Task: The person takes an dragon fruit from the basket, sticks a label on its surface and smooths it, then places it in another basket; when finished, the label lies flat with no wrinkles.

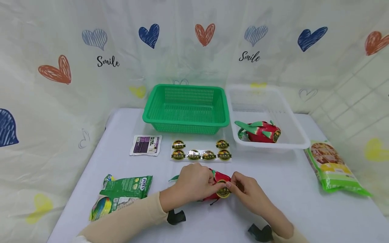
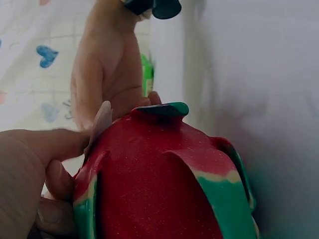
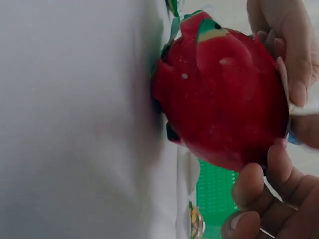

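Observation:
A red dragon fruit (image 1: 223,176) with green-tipped scales lies on the white table before me, a round black-and-gold sticker (image 1: 223,191) on its side. My left hand (image 1: 194,182) grips the fruit from the left, its thumb pressing the sticker's edge. From the right, my right hand (image 1: 250,194) pinches the sticker's other edge between thumb and index finger, its fingertips close against the fruit. Part of the sticker (image 2: 101,124) stands off the skin in the left wrist view. The right wrist view shows the fruit's rounded end (image 3: 219,99); the sticker's face is hidden there.
Behind the hands lies a sheet of round stickers (image 1: 200,160). Farther back stand a green basket (image 1: 185,125) and a white basket (image 1: 271,145) holding another stickered dragon fruit (image 1: 262,133). Packets lie around: purple-white (image 1: 146,145), green (image 1: 124,190), and green-and-clear (image 1: 332,167).

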`<state>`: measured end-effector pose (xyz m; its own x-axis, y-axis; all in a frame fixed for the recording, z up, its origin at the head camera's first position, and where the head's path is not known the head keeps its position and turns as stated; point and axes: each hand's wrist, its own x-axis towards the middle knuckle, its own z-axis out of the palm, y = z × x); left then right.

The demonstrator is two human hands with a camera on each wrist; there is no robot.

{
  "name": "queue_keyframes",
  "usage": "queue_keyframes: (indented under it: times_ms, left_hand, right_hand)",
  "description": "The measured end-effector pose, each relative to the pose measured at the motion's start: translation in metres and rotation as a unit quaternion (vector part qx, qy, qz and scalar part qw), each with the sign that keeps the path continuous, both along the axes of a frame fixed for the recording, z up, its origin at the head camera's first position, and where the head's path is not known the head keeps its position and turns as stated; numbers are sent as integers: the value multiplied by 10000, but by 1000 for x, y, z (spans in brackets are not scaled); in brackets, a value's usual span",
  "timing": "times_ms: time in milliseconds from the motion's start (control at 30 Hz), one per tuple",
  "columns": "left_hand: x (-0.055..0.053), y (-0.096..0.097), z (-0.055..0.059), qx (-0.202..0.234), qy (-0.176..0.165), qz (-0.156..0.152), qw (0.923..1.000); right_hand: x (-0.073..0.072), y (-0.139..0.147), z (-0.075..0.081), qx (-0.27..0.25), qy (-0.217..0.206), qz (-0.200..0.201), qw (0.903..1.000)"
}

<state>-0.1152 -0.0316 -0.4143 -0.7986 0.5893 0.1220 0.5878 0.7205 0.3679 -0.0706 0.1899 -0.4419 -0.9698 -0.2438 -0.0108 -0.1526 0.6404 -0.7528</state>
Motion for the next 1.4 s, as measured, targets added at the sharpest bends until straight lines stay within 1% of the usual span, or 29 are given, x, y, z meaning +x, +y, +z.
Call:
queue_keyframes:
  times_ms: [167,267,333,433,567,667,767,900,1000,1100,1233,1333,1400]
  left_hand:
    - [3,0,-2,-327,40,39,9995]
    - [2,0,-3,-348,133,-45,9993]
    - [1,-2,-4,-250,140,-146,9995]
    - [-1,-5,-4,26,-62,-370,9993]
    - [-6,-10,-4,349,-435,-684,9961]
    - [-9,-12,-3,440,-584,-843,9938]
    - [-10,-13,-2,492,-625,-916,9926]
    - [-11,-14,-1,544,-600,-933,9923]
    - [-12,-13,-2,587,-597,-973,9917]
    - [-12,-13,-5,670,-542,-990,9914]
    - [-11,-16,-11,916,-512,-1020,9892]
    - [-10,-20,-13,1089,-677,-939,9873]
    - [-9,-23,-13,1152,-730,-735,9879]
  right_hand:
    - [1,4,-1,278,43,154,9995]
    - [0,6,-2,465,135,207,9986]
    - [0,8,-2,529,167,275,9981]
    - [-1,12,-3,530,179,379,9977]
    - [-5,16,-6,420,244,449,9978]
    - [-7,19,-8,306,314,509,9977]
    - [-10,20,-10,195,386,580,9974]
    - [-13,20,-11,101,464,670,9966]
    - [-13,22,-10,82,448,704,9965]
    - [-12,22,-10,75,431,710,9965]
    - [-11,22,-11,121,421,635,9970]
    - [-9,22,-11,138,321,557,9978]
    - [-8,23,-10,137,251,498,9984]
